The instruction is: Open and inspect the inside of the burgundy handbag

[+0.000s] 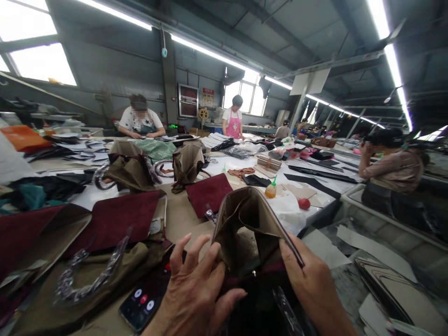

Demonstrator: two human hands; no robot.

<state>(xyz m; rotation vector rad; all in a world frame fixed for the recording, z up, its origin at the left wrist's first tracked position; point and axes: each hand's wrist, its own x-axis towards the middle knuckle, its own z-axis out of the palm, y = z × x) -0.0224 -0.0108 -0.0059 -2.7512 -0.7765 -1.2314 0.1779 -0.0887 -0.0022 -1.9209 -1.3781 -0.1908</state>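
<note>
An open bag [259, 219] with a khaki lining and dark edge faces me at the lower middle, its mouth spread wide. My right hand [311, 275] grips the bag's right rim, thumb on the inner side. My left hand [196, 284] is at the left rim, its fingers apart and some of them touching the lining's edge. A small metal piece shows at the bag's near edge. Just left of my left hand lies a phone [140, 303] with a lit screen.
Maroon flaps [122, 217] and a plastic-wrapped handle [84, 289] lie at left. Two khaki bags [187, 165] stand beyond. A glue bottle [270, 189] and red object [304, 203] are ahead. Several people work around; a grey bin [395, 224] stands at right.
</note>
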